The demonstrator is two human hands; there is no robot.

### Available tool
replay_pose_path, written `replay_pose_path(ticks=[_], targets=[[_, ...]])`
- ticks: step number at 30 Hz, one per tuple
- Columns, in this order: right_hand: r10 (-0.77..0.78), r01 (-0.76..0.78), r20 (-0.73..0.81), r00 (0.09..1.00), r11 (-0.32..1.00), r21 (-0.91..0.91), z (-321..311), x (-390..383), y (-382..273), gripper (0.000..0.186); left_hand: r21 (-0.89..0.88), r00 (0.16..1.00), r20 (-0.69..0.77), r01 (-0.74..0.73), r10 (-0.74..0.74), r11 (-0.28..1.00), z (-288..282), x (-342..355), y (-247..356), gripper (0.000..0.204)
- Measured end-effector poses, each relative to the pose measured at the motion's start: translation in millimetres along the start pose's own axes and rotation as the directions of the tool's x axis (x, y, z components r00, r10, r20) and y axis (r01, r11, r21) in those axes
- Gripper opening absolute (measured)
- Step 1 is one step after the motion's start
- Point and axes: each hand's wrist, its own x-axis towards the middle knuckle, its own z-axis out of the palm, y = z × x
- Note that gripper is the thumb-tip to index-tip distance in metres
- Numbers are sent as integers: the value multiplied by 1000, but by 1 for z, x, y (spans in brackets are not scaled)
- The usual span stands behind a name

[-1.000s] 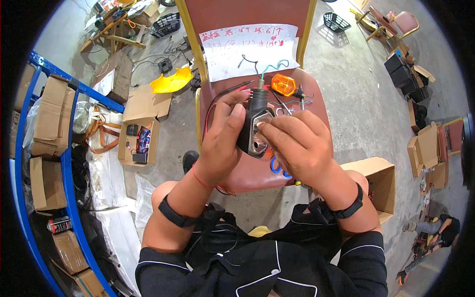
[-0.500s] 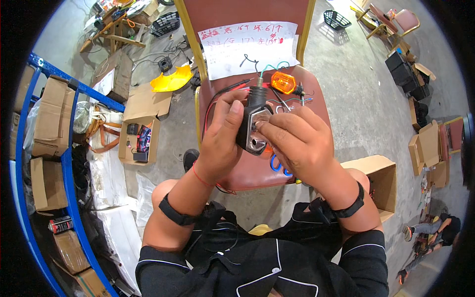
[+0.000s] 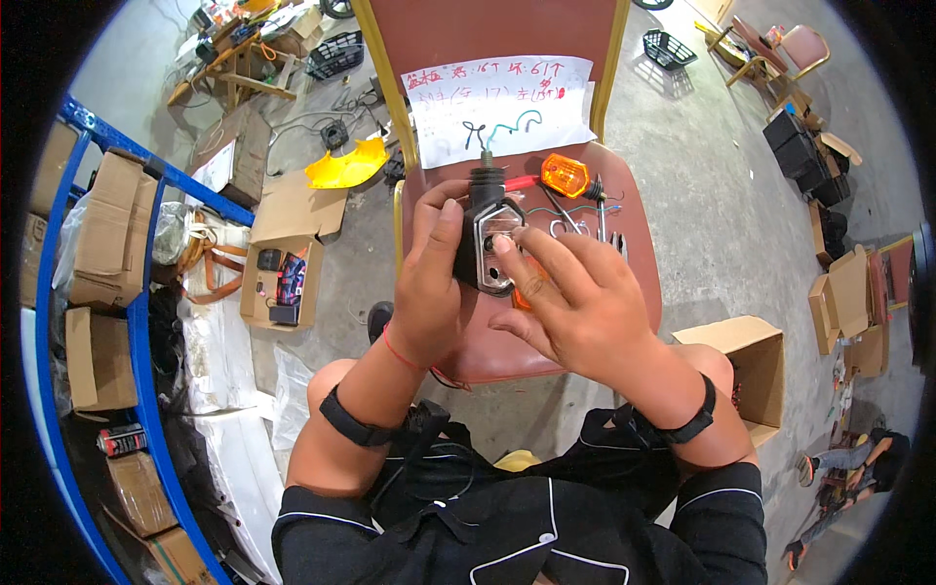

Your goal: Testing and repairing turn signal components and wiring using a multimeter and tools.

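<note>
My left hand [image 3: 429,278] is wrapped round the black housing of a turn signal light [image 3: 495,216], held upright above the chair seat. Its front has no lens on, so the shiny reflector shows; a ribbed rubber stem with thin dark and green wires points away from me. The fingertips of my right hand [image 3: 600,302] touch inside the reflector, thumb spread apart. What lies under those fingertips is hidden. On the seat beyond lies another turn signal light with an orange lens [image 3: 566,175]. An orange piece [image 3: 527,283] shows partly behind my right hand.
The red-brown chair [image 3: 507,359] stands before me, a handwritten paper sheet [image 3: 453,132] against its back. Metal tools and a red handle [image 3: 522,182] lie on the seat. Open cardboard boxes [image 3: 760,385] flank it. Blue shelving [image 3: 141,366] stands left; a person [image 3: 882,463] is far right.
My right thumb has swung away from the fingers, which stay at the reflector. The light has turned slightly in my left hand. The whole view has shifted a little.
</note>
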Motion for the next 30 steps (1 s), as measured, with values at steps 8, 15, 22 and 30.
replay_pose_path(ticks=[8,15,22,30], targets=[[16,13,-210,978,990,137,14,0,7,45,22,998,8,-61,60,998,-4,1,-7,36],[104,-28,-161,981,908,418,10,-1,9,30,60,998,10,-64,63,996,-4,2,-6,35],[492,-283,-125,861,669,687,3,8,0,25,416,976,130,-211,172,884,2,-1,-2,38],[217,-107,-278,936,925,365,7,10,25,26,342,984,162,-131,79,931,0,-2,-12,37]])
